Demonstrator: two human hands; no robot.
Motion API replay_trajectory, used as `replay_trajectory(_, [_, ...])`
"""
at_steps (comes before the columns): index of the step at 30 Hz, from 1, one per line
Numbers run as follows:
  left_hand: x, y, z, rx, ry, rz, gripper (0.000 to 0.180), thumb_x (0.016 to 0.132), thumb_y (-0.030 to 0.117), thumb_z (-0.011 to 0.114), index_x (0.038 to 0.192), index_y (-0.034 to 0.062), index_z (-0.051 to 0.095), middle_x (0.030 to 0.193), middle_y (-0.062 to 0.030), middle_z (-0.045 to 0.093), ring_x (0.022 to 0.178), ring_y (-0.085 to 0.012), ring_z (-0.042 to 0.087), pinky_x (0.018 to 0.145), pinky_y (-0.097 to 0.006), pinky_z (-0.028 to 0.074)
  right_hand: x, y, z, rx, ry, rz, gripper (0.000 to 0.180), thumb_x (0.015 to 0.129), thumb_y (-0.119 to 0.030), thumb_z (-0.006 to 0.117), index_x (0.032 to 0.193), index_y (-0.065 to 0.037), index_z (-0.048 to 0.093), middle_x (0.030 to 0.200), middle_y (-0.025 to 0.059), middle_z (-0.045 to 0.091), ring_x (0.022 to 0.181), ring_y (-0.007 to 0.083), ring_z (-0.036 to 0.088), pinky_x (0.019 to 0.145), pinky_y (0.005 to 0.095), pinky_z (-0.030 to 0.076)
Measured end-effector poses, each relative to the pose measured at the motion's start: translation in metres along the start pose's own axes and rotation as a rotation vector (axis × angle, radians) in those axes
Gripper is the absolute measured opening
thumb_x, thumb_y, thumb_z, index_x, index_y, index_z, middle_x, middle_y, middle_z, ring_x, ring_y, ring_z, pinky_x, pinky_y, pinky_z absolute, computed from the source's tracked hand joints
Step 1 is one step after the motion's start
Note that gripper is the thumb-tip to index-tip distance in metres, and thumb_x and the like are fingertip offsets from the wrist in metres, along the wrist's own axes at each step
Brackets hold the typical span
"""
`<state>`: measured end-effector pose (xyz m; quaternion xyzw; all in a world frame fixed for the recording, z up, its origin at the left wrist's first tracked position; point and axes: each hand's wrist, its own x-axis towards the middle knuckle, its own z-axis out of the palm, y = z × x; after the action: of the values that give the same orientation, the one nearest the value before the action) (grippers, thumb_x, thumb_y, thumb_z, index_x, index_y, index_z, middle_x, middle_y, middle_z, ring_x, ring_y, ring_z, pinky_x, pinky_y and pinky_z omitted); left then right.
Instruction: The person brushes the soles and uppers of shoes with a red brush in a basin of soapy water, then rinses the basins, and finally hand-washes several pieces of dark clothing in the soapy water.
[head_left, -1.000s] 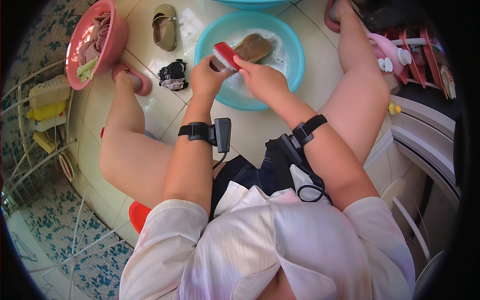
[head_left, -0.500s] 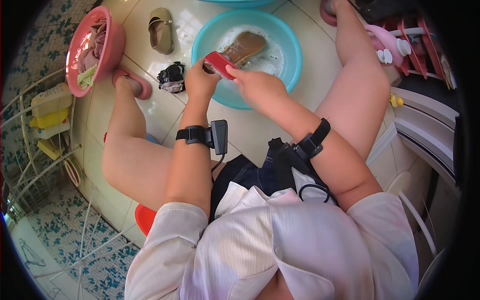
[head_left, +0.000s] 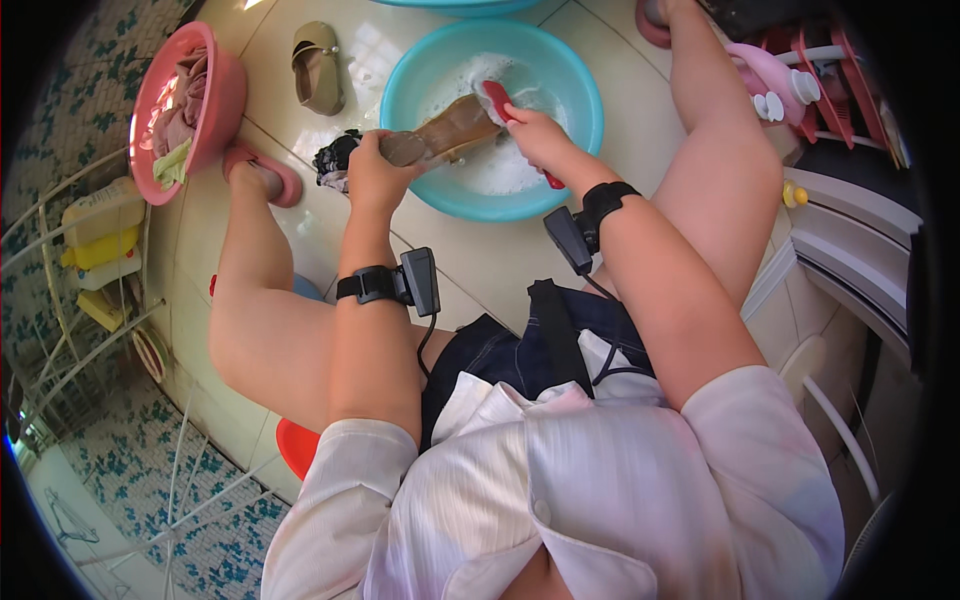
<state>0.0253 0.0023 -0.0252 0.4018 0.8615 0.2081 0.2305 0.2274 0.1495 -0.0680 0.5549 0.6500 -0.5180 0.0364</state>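
Observation:
Over the light-blue basin (head_left: pixel 588 115) of sudsy water, my left hand (head_left: pixel 378 180) is closed round one end of a wet brown shoe (head_left: pixel 452 130). The shoe lies tilted, sole upward, its far end reaching over the suds. Closed on the handle of a red scrubbing brush (head_left: pixel 495 98), my right hand (head_left: pixel 540 142) has the brush at the far end of that sole, its pale bristles touching or very close to it. An olive-beige shoe (head_left: pixel 318 72) stands on the tiles to the left. Beside my left hand lies a crumpled black-and-white cloth bundle (head_left: pixel 335 160), partly hidden.
At the far left is a pink basin (head_left: pixel 233 95) holding clothes. A wire rack (head_left: pixel 60 330) with bottles stands lower left. A pink bottle (head_left: pixel 775 80) and a red rack (head_left: pixel 850 85) are at the right. Another blue basin (head_left: pixel 460 8) is at the top edge.
My left hand has let go of the brush and taken hold of the shoe, lifting it toward the basin's near left side. My right hand has moved the brush right and away onto the sole.

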Motion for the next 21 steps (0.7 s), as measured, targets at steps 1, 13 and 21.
replay_trajectory(1, [-0.006,-0.008,-0.007,0.008,0.006,-0.086,0.067,0.055,0.023,0.087,0.113,0.0032,0.059,0.102,-0.0145,0.067,0.094,-0.0265,0.065,0.082,-0.035,0.050,-0.023,-0.028,0.010,0.064,-0.134,0.024,0.044,0.094,-0.025,0.044,0.138,-0.023,0.048,0.122,0.0145,0.061,0.107,0.0294,0.060,0.088,0.0388,0.047])
replay_trajectory(13, [-0.004,-0.005,-0.015,0.060,-0.041,-0.177,0.069,0.054,0.027,0.087,0.114,0.0055,0.060,0.103,-0.0128,0.067,0.093,-0.0244,0.066,0.081,-0.034,0.051,-0.057,-0.043,0.050,-0.312,-0.051,-0.295,0.041,0.096,-0.023,0.040,0.137,-0.025,0.045,0.093,0.0140,0.067,0.084,0.0344,0.065,0.070,0.0453,0.050])
replay_trajectory(21, [-0.004,0.002,-0.011,0.033,-0.058,-0.201,0.069,0.054,0.025,0.086,0.114,0.0047,0.059,0.104,-0.0126,0.068,0.095,-0.0250,0.066,0.082,-0.034,0.051,-0.047,-0.042,0.049,-0.365,-0.013,-0.272,0.041,0.096,-0.021,0.039,0.136,-0.027,0.047,0.094,0.0128,0.068,0.084,0.0329,0.066,0.069,0.0457,0.050])
